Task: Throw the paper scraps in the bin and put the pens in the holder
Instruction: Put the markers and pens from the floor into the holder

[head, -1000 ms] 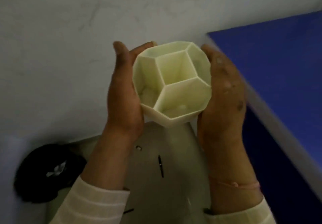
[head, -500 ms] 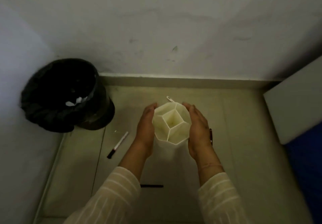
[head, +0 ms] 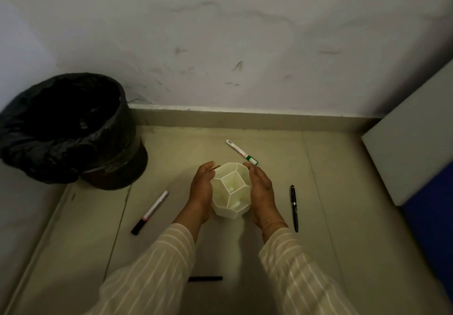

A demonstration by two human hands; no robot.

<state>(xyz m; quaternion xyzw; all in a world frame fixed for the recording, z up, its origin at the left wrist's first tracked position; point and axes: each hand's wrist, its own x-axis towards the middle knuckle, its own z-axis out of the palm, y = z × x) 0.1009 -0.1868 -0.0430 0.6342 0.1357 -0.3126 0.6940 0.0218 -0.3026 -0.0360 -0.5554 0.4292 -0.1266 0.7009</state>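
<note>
A cream pen holder (head: 231,189) with several compartments stands upright on the floor, small white bits showing inside. My left hand (head: 201,187) and my right hand (head: 261,188) clasp its two sides. A white marker with a green end (head: 241,151) lies just beyond it. To its left a white marker with a black cap (head: 150,212) lies on the floor. A black pen (head: 294,208) rests right of my right hand. Another black pen (head: 205,278) lies between my sleeves. The black-lined bin (head: 71,128) stands at the far left by the wall.
A grey wall with a skirting ledge (head: 245,116) closes off the far side. A white and blue block (head: 414,157) rises on the right. The floor is beige tile (head: 343,241).
The holder has come down from close to my head to the floor, with both hands still around it. The view has tipped down, so the bin and the pens show.
</note>
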